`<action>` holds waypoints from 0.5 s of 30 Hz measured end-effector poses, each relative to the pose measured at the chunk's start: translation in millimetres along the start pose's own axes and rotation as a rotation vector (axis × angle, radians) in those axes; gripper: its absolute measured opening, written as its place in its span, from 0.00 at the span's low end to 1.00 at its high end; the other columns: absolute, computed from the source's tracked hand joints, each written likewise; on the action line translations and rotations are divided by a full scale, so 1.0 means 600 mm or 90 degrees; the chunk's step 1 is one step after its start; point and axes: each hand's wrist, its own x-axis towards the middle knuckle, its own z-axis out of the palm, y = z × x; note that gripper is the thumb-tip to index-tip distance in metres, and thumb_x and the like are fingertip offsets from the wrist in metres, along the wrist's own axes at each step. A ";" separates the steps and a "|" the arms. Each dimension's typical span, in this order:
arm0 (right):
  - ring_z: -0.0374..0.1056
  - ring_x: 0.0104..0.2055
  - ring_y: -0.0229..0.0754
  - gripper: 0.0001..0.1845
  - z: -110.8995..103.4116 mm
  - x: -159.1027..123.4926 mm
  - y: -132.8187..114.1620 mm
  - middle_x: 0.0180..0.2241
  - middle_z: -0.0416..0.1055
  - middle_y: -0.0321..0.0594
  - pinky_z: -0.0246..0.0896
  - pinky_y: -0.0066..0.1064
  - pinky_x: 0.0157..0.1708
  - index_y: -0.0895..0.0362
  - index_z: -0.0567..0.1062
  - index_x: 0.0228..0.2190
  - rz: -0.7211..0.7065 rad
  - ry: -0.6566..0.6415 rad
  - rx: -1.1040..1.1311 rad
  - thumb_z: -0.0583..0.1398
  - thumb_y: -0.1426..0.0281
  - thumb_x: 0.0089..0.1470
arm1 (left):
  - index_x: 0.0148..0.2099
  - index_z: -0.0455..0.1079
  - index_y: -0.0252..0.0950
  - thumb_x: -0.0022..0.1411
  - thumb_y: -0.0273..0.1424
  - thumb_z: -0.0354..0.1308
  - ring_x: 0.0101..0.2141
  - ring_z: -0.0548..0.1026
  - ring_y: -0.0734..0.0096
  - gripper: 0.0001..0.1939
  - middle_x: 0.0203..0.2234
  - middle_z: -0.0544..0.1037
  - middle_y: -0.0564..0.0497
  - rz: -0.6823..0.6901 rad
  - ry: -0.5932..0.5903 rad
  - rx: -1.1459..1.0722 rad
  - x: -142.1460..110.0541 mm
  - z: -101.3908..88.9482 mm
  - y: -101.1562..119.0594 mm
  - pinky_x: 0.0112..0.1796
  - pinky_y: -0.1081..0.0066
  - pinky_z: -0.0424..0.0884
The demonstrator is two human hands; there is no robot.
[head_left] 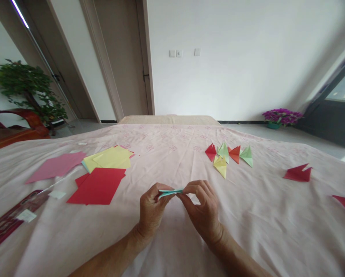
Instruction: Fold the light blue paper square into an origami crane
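A small folded light-blue paper (170,192) is held edge-on between both hands, just above the pink cloth (172,154). My left hand (151,211) pinches its left end with thumb and fingers closed. My right hand (201,207) pinches its right end the same way. A group of several folded paper shapes (228,155) in red, green, yellow and orange lies beyond my right hand.
Flat sheets lie at the left: red paper (99,185), yellow paper (110,158), pink paper (57,165). A clear packet wrapper (14,217) is at the near left edge. Red folded pieces (297,173) lie at the right. A plant (28,88) and flower pot (280,116) stand on the floor.
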 end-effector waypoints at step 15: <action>0.66 0.31 0.42 0.07 -0.003 -0.005 0.005 0.29 0.75 0.37 0.55 0.35 0.32 0.52 0.70 0.27 -0.064 -0.037 -0.022 0.63 0.75 0.52 | 0.35 0.77 0.38 0.54 0.33 0.65 0.34 0.77 0.64 0.06 0.31 0.80 0.49 0.025 0.008 -0.017 0.001 -0.003 0.004 0.38 0.71 0.71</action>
